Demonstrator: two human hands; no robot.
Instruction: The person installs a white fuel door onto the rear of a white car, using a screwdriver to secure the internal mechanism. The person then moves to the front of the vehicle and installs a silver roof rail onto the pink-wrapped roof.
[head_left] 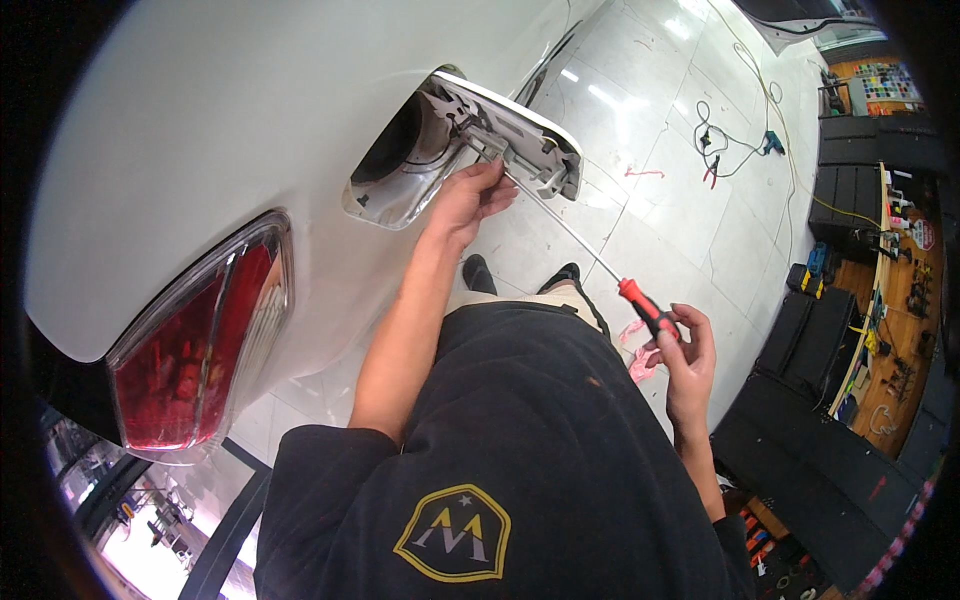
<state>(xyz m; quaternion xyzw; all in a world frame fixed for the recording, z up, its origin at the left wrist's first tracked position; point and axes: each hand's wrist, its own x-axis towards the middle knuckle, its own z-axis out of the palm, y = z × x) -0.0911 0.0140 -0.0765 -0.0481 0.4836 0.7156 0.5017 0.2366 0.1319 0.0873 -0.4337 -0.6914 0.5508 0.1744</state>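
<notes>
A long-shafted screwdriver [568,231] with a red and black handle slants up and left to the open fuel flap [540,125] of a white car. Its tip is at the hinge area inside the flap, too small to make out. My right hand [690,362] holds the handle's rear end between thumb and fingertips. Beside the flap, my left hand [472,200] has its fingers curled, with thumb and forefinger at the front of the shaft. The dark round fuel recess [390,145] lies to the left of the hinge.
A red tail light [205,345] sits in the white body panel [240,110] on the left. Across the tiled floor [640,130] lie a dark cable [708,130] and pink scraps [643,362]. Black cases [800,340] and a wooden bench [905,320] with tools line the right.
</notes>
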